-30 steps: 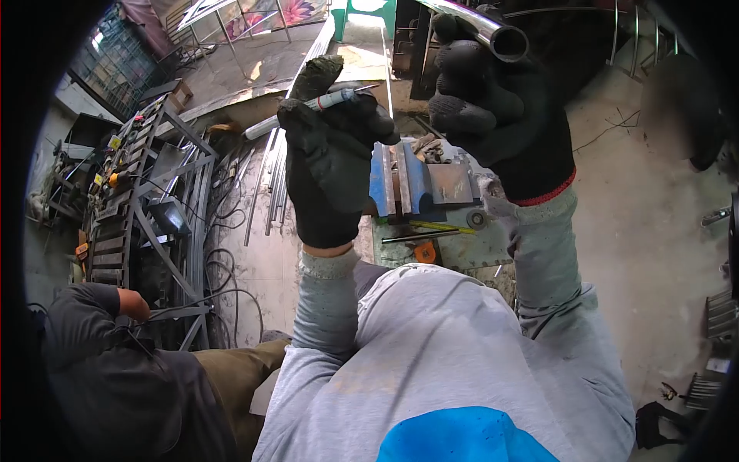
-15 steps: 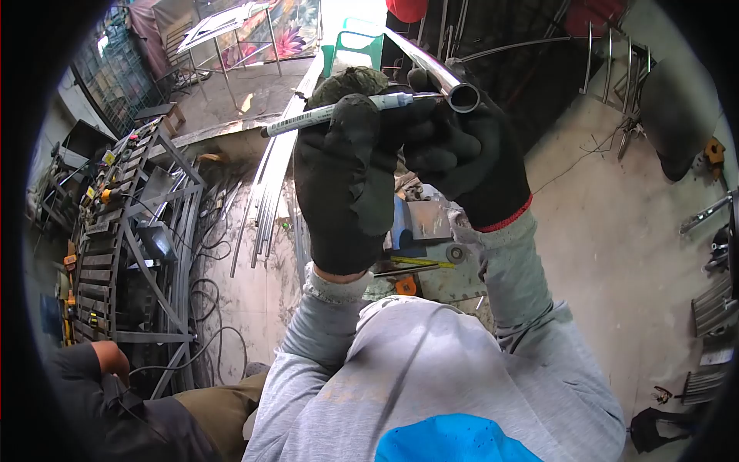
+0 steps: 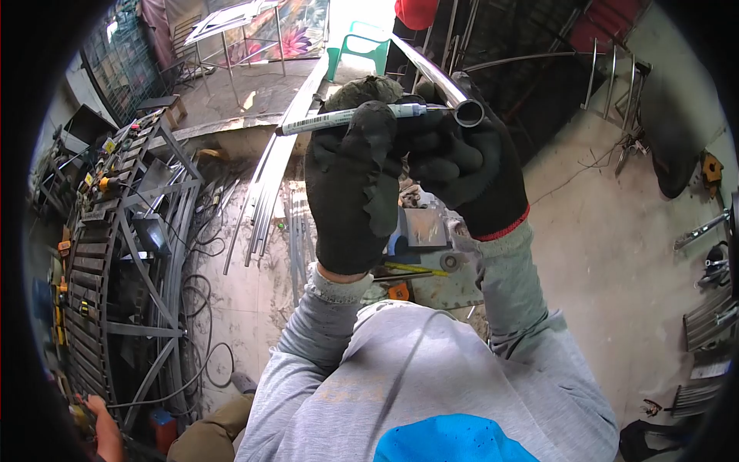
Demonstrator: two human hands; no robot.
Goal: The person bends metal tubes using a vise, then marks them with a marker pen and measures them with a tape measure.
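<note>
Both of my hands wear black gloves. In my left hand (image 3: 350,185) lies a white marker pen (image 3: 327,121), pinched under the thumb and pointing right. The pen's tip end reaches the side of a shiny round metal tube (image 3: 436,75), close to its open end; whether it touches cannot be told. My right hand (image 3: 477,165) is closed around the tube just behind that end, its fingers curled beside the left hand's. The tube runs away from me toward the bright area at the top. Part of the left fingers is hidden behind the pen and hand.
Several long metal bars (image 3: 265,204) lie at the left of my hands. A slatted metal rack (image 3: 88,266) with tools stands further left, cables beside it. A green plastic stool (image 3: 377,54) is ahead. A yellow tape measure (image 3: 416,269) lies below. Another person's hand (image 3: 104,420) shows lower left.
My hands, the pen and the tube end appear slightly lower in view, as the view has shifted a little. The other person at lower left has moved, with an arm now lower and further left.
</note>
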